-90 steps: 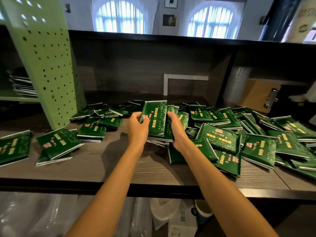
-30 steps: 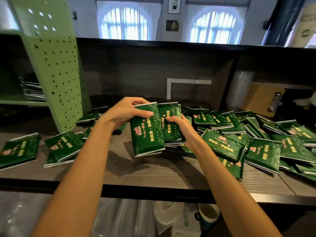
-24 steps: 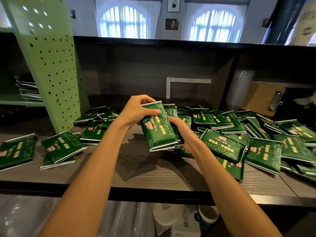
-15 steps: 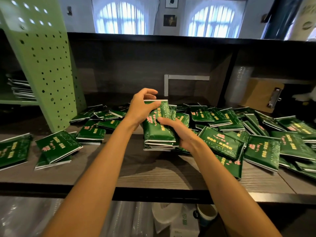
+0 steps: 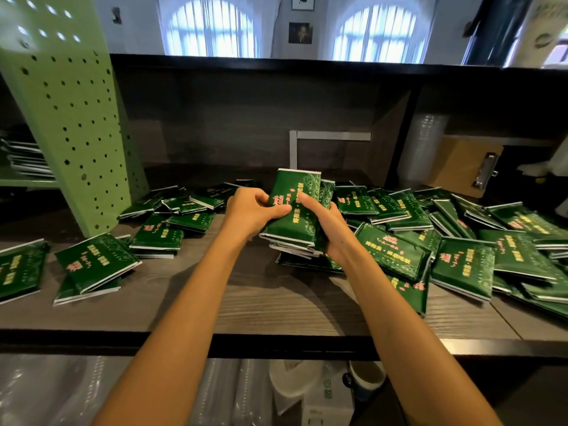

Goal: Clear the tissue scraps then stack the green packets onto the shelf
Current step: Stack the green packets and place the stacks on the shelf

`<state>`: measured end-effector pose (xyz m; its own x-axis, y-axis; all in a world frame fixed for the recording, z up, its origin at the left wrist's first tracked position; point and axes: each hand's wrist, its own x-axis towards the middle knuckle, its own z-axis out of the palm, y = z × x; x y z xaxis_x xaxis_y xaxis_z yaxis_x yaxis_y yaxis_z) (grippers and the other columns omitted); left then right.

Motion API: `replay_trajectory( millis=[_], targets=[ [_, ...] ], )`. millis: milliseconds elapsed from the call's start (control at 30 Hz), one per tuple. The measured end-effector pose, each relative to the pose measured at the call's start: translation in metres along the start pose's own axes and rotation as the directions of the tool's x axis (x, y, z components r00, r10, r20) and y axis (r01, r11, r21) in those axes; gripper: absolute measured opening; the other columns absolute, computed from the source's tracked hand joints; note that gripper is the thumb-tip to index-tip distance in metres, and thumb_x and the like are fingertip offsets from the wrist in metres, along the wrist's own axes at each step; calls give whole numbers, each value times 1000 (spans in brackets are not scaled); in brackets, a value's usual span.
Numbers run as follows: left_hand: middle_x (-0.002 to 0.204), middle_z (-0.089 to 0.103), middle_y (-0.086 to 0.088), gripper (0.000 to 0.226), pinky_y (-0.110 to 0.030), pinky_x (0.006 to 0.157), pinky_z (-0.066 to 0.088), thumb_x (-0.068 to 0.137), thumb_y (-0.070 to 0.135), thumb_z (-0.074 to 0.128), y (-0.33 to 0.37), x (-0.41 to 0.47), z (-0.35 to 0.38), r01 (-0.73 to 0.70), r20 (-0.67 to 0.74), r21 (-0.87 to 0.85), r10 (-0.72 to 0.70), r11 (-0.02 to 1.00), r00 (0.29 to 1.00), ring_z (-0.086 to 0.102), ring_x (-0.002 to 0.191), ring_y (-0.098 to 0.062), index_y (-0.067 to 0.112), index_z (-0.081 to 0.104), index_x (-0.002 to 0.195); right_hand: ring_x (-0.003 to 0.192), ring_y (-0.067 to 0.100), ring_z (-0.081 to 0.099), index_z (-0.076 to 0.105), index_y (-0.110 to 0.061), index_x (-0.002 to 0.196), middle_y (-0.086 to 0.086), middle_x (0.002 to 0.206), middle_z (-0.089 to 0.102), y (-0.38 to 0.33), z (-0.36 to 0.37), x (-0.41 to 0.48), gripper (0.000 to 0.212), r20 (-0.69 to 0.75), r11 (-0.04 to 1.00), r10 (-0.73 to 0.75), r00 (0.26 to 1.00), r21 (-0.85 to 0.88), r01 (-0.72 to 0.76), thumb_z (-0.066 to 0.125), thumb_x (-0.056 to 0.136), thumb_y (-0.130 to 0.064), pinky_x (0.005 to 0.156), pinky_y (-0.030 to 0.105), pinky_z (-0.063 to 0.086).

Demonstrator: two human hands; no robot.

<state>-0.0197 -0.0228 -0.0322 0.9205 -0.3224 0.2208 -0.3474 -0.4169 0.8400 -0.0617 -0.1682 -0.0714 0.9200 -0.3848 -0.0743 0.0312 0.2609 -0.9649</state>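
Between the left hand (image 5: 252, 212) and right hand (image 5: 330, 226), a small stack of green packets (image 5: 295, 210) is clasped by its sides, low over the wooden counter (image 5: 261, 302). Many loose packets (image 5: 461, 256) are left scattered either side, so stacking is judged early; no tissue scraps are made out.

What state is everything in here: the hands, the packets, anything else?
Left hand, gripping the held stack on its left side.
Right hand, gripping its right side.
Held stack, green packets bunched together, tilted up.
Loose packets, scattered flat and overlapping on the counter.
Shelved packets, piled flat on the green shelf.
Clipboard, leaning upright.
Paper cup, upright below the counter.
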Motion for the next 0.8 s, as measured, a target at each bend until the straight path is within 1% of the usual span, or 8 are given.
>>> replay_trajectory(
  millis=[100, 233, 333, 500, 567, 633, 700, 800],
  targets=[
    [75, 66, -8, 16, -38, 77, 52, 73, 16, 78, 3, -1, -4, -20, 0, -68, 20, 997, 1000, 61, 72, -18, 5, 70, 82, 104, 23, 66, 32, -19, 142, 4, 122, 63, -2, 1, 0, 124, -8, 997, 50, 999, -63, -50, 83, 39, -67, 92, 44, 52],
    [88, 69, -16, 25, -39, 84, 53, 74, 11, 77, 4, -2, -2, -37, -43, -53, 34, 998, 998, 65, 81, -23, 0, 71, 96, 112, 21, 61, 27, -19, 145, 2, 129, 58, -1, -1, 1, 136, 32, 990, 75, 997, -118, -71, 80, 32, -73, 98, 43, 48],
    [101, 69, -20, 37, -36, 90, 51, 78, 11, 74, 9, -4, 3, -52, -106, 49, 57, 997, 993, 65, 97, -26, 0, 66, 112, 108, 21, 62, 31, -17, 142, 4, 125, 60, -1, 0, -1, 124, 47, 990, 72, 996, -128, -66, 83, 41, -65, 96, 42, 50],
    [108, 67, -18, 31, -39, 91, 46, 90, 18, 60, 17, -10, 20, -76, -151, 191, 106, 979, 983, 56, 111, -29, 4, 63, 117, 90, 21, 70, 44, -11, 130, 10, 109, 69, -2, -4, -3, 84, 41, 998, 38, 998, -46, -36, 81, 60, -36, 72, 32, 56],
    [119, 62, -18, 37, -42, 96, 44, 95, 21, 50, 15, -7, 25, -69, -136, 186, 95, 980, 986, 52, 116, -31, 7, 55, 129, 86, 23, 71, 45, -8, 128, 13, 108, 69, -7, -8, -5, 80, 11, 998, 42, 999, -45, -41, 80, 59, -33, 66, 30, 56],
    [121, 61, -17, 42, -46, 95, 45, 97, 21, 42, 9, -1, 28, -31, -131, 95, 43, 995, 990, 53, 115, -34, 11, 44, 138, 88, 25, 70, 47, -7, 127, 14, 108, 68, -11, -17, -2, 91, -41, 998, 52, 998, -40, -54, 79, 47, -37, 69, 31, 56],
    [116, 63, -16, 40, -49, 91, 49, 97, 20, 38, 2, 4, 31, 29, -136, 17, -26, 999, 990, 56, 110, -35, 14, 44, 135, 95, 27, 68, 50, -9, 126, 13, 111, 67, -13, -32, 4, 98, -119, 998, 44, 992, -39, -49, 78, 38, -43, 87, 40, 53],
    [107, 65, -14, 24, -41, 90, 49, 95, 17, 43, -10, 5, 33, 126, -22, 173, -124, 977, 992, 60, 103, -32, 11, 60, 111, 94, 25, 66, 58, -10, 117, 10, 109, 67, -18, -48, 2, 82, -174, 997, 26, 984, -65, -38, 76, 44, -44, 84, 37, 51]
  ],
)
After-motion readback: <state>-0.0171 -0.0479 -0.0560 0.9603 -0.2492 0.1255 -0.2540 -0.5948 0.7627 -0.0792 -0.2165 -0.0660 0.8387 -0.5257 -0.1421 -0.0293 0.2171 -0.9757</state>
